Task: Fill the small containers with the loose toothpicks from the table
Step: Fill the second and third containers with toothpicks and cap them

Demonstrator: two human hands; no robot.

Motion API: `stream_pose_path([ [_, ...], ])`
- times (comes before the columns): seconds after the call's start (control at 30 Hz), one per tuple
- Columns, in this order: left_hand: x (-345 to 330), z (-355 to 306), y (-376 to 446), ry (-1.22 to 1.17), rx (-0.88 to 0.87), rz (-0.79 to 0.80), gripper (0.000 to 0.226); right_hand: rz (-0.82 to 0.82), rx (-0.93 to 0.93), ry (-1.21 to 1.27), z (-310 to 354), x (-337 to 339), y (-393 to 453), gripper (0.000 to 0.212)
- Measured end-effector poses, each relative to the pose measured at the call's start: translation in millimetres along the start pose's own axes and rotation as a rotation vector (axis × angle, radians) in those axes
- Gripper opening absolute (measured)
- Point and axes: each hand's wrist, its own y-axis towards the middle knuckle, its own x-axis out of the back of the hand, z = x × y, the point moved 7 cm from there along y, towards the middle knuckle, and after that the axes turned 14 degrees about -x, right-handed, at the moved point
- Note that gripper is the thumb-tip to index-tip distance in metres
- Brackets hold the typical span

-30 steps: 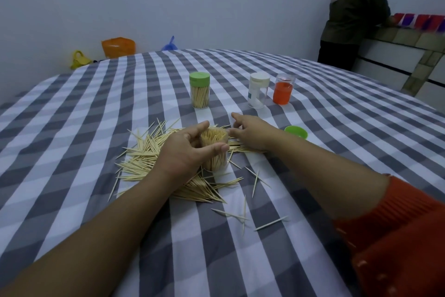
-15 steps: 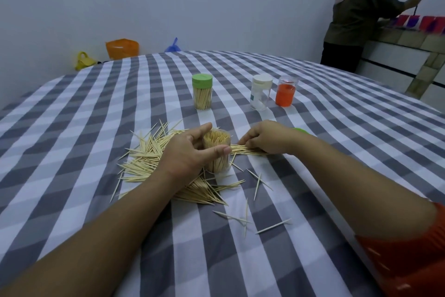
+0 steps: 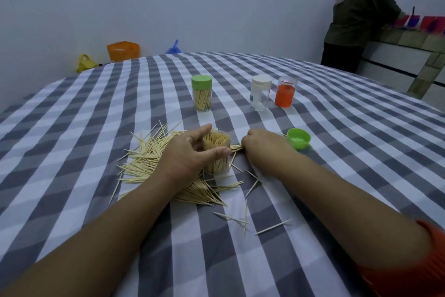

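Note:
A clear open container, nearly full of upright toothpicks, stands on the checked cloth. My left hand grips it, thumb in front and fingers behind. Loose toothpicks lie in a heap left of and under that hand, with a few scattered ones nearer me. My right hand lies just right of the container, fingers curled and pinching a small bunch of toothpicks flat on the cloth. A green lid lies upside down to its right.
Farther back stand a filled container with a green lid, a clear white-lidded one and a clear one with an orange lid inside. A person stands at a counter, back right. Bags lie beyond the table's far edge.
My right hand has drawn a little toward me and curled its fingers onto the toothpicks beside the container, uncovering the green lid. My left hand kept holding the container.

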Motion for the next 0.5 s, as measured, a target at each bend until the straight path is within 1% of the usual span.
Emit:
stream_pose_path([
  [0.1, -0.3, -2.0, -0.8, 0.029, -0.019, 0.001, 0.088, 0.045, -0.062, 0.05, -9.4, 3.7, 3.4, 0.025],
  [0.17, -0.2, -3.5, -1.1, 0.055, -0.038, 0.003, 0.085, 0.113, -0.135, 0.165, -18.2, 8.0, 5.5, 0.021],
  [0.23, -0.8, -4.4, -1.2, 0.057, -0.048, 0.008, 0.087, 0.159, -0.204, 0.394, -27.5, 14.0, 4.7, 0.016],
  [0.4, -5.3, -4.2, -2.5, 0.049, -0.04, 0.035, 0.092, 0.285, -0.283, 1.145, -37.5, 25.8, -7.6, 0.015],
  [0.5, -6.0, -4.3, -3.6, 0.08, -0.054, 0.044, 0.094, 0.318, -0.311, 1.42, -37.1, 29.7, -11.1, 0.013],
])
